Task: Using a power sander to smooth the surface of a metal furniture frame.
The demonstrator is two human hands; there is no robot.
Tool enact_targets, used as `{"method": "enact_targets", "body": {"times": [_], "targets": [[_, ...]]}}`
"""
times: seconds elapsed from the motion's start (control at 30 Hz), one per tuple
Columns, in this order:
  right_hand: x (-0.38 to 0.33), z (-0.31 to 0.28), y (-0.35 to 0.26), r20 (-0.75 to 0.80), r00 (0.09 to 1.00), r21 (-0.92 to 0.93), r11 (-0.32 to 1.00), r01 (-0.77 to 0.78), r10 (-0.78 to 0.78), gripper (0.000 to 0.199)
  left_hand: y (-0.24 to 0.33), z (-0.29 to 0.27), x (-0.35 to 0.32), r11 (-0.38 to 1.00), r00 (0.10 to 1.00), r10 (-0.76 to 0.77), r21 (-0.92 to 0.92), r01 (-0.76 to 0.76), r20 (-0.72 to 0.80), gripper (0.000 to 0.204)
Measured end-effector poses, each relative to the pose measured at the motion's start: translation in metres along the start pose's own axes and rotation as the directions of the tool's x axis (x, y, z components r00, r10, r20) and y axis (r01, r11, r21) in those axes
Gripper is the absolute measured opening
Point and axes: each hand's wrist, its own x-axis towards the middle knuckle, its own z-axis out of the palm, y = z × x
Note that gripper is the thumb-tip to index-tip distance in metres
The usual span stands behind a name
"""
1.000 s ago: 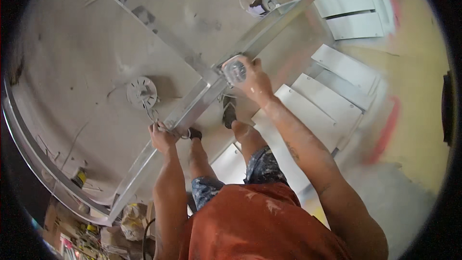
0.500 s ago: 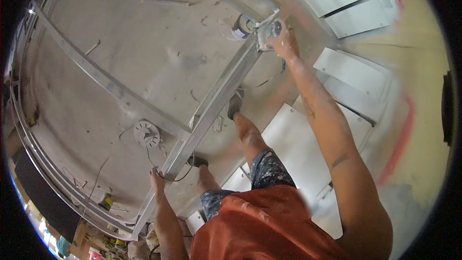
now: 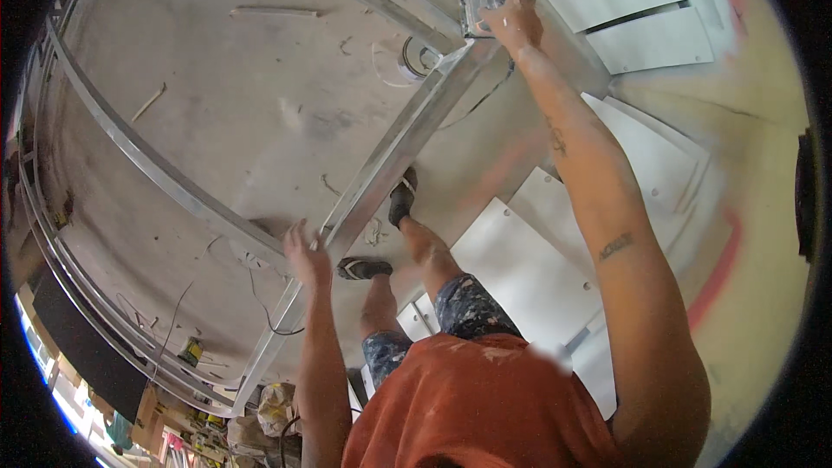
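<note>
Dusty grey floor (image 3: 217, 61) | long metal rail (image 3: 407, 140) runs near-left to far-right | sander (image 3: 477, 14) at rail's far end, gripped by my right hand (image 3: 517, 19), nearer one | left hand (image 3: 308, 258) spread, beside rail's near half

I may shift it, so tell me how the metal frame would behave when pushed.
The metal frame is probably stiff, with rails joined at corners. It would likely slide rather than roll, being flat-sided; its shiny, smooth-looking surfaces may feel slippery.

White panels (image 3: 524, 251) at right; round can (image 3: 418, 59), thin strip (image 3: 276, 11) on floor (image 3: 234, 113).
</note>
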Motion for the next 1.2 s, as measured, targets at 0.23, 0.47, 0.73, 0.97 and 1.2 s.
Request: {"method": "enact_targets", "body": {"times": [0.23,0.47,0.73,0.97,1.2], "targets": [[-0.01,-0.005,0.025,0.021,0.984,0.017,0.984,0.176,-0.176,0.077,0.089,0.115,-0.019,0.842,0.986,-0.035,0.537,-0.058,0.162,0.07],[0.019,0.0,0.051,-0.059,0.964,0.006,0.965,0.26,-0.26,0.075,0.094,0.112,-0.008,0.852,0.894,-0.237,0.523,0.004,0.38,0.084],[-0.003,-0.004,0.082,0.06,0.909,-0.01,0.91,0.415,-0.413,0.075,0.091,0.112,0.006,0.784,0.832,-0.391,0.616,0.076,0.394,0.097],[0.015,0.001,0.069,-0.014,0.839,-0.04,0.839,0.543,-0.544,0.079,0.103,0.113,-0.002,0.802,0.843,-0.385,0.588,0.104,0.376,0.099],[0.038,-0.003,0.046,0.052,0.824,0.021,0.825,0.565,-0.565,0.076,0.097,0.111,0.0,0.749,0.841,-0.443,0.644,0.156,0.311,0.1]]}}
